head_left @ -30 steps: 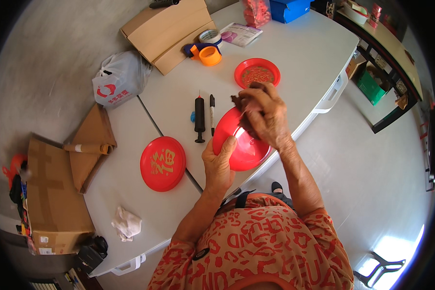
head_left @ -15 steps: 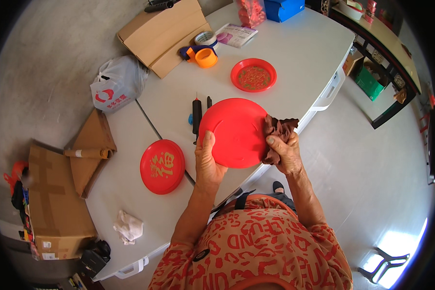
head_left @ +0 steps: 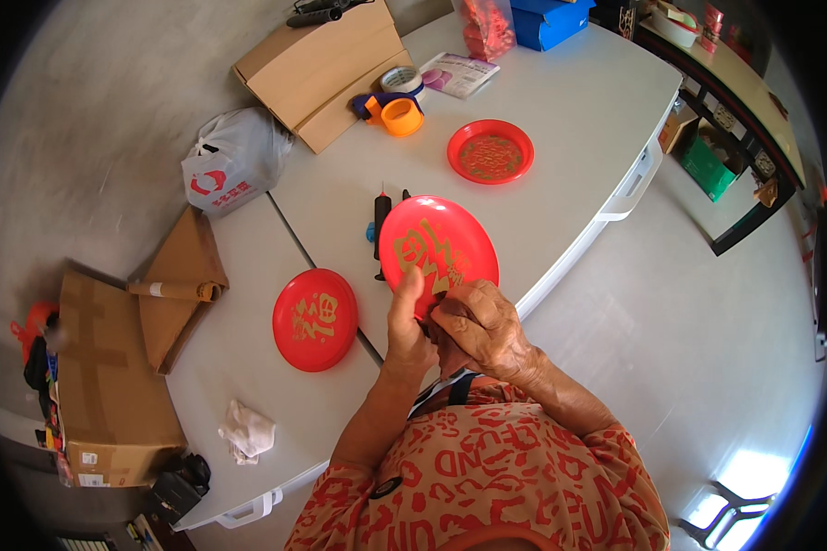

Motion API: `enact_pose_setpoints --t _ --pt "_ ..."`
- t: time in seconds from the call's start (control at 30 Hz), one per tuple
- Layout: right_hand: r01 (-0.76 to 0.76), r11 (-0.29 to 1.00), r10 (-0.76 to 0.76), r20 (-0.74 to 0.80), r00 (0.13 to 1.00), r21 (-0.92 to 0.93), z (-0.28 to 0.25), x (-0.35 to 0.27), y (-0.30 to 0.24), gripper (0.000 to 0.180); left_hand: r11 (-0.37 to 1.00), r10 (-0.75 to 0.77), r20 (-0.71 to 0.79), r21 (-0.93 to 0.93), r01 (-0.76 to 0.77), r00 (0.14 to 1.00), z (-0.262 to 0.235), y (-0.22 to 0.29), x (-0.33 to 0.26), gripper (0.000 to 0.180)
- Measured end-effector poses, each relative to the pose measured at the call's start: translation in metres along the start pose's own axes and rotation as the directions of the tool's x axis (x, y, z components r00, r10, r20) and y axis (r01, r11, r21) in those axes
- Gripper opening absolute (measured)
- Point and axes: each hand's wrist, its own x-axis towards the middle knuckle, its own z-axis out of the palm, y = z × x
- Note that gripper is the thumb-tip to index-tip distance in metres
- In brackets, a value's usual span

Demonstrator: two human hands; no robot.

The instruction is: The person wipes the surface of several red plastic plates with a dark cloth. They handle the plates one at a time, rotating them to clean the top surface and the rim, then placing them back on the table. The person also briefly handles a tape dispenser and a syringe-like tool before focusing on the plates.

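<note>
Two hands are meeting at the lower edge of a red plastic plate with a gold character, which is being held tilted up over the near edge of the white table, its printed face toward the camera. The left hand is gripping the plate's lower rim, thumb pressing on the face. The right hand is curling closed just beside it, touching the rim; it may be pinching something dark there, but the view is too cramped to tell.

A second red plate is lying flat on the table to the left, well apart. A third red dish with darker contents is sitting farther back. A black glue gun is lying just behind the held plate, and an orange tape dispenser is resting near a cardboard box.
</note>
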Motion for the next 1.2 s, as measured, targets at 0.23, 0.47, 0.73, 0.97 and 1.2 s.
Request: enact_pose_setpoints --t 0.23,0.47,0.73,0.97,1.2 --pt "-0.398 0.711 0.307 0.252 0.918 0.58 -0.018 -0.002 0.008 0.034 0.982 -0.046 -0.043 -0.187 0.037 0.998 -0.022 -0.002 0.002 0.058" --pt "-0.429 0.854 0.423 -0.088 0.902 -0.293 -0.015 0.034 0.016 0.053 0.978 -0.021 0.043 -0.204 0.029 0.999 -0.019 -0.011 -0.002 0.061" --pt "-0.263 0.95 0.284 0.115 0.952 -0.17 0.006 0.011 -0.002 0.047 0.996 0.077 0.079 -0.048 -0.074 0.994 -0.011 -0.009 0.0 0.066" --pt "-0.129 0.963 0.1 0.134 0.986 0.236 0.016 0.021 -0.005 0.049 0.959 0.059 0.272 -0.282 0.021 0.961 -0.035 -0.017 -0.003 0.061" --pt "-0.17 0.978 0.177 -0.047 0.983 0.119 0.031 0.04 0.014 0.056 0.989 -0.031 0.146 -0.14 0.051 0.989 -0.028 -0.015 -0.009 0.052"
